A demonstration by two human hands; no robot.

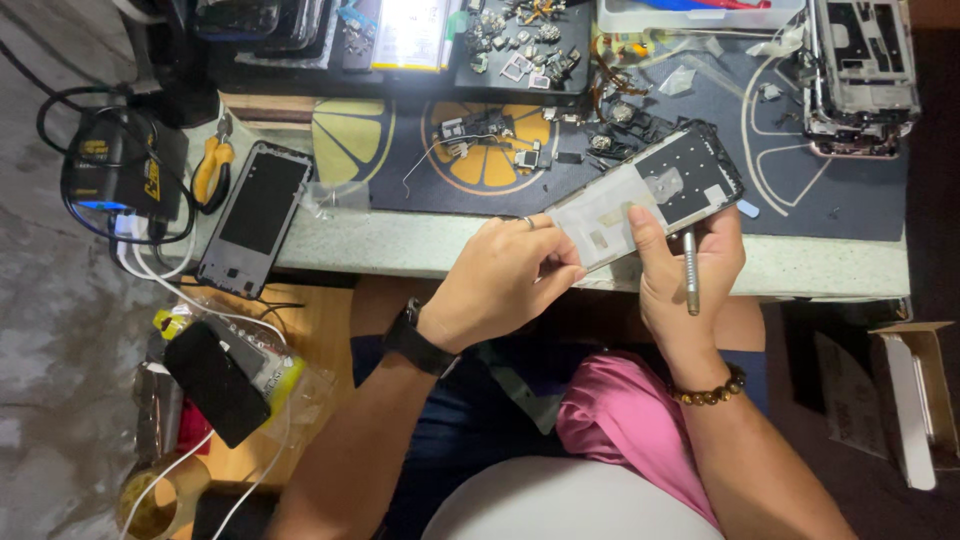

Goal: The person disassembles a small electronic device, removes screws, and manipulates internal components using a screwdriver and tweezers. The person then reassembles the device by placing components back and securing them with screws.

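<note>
My two hands hold an opened phone body (650,190) over the front edge of the workbench (420,245). It is a flat slab, pale and whitish at its near end, dark at its far end. My left hand (505,285), with a ring and a black wristwatch, pinches the pale near end. My right hand (690,270), with a brown bead bracelet, supports the slab from beneath, thumb on top. A slim metal tool (691,270) lies along my right palm, tucked under the fingers.
A dark phone frame (255,215) lies at the bench's left edge beside yellow-handled pliers (212,165). Small loose parts cover the citrus-patterned mat (490,140). A stripped phone chassis (862,75) sits far right. A black power unit (120,165) with cables and another phone (215,380) lie to the left.
</note>
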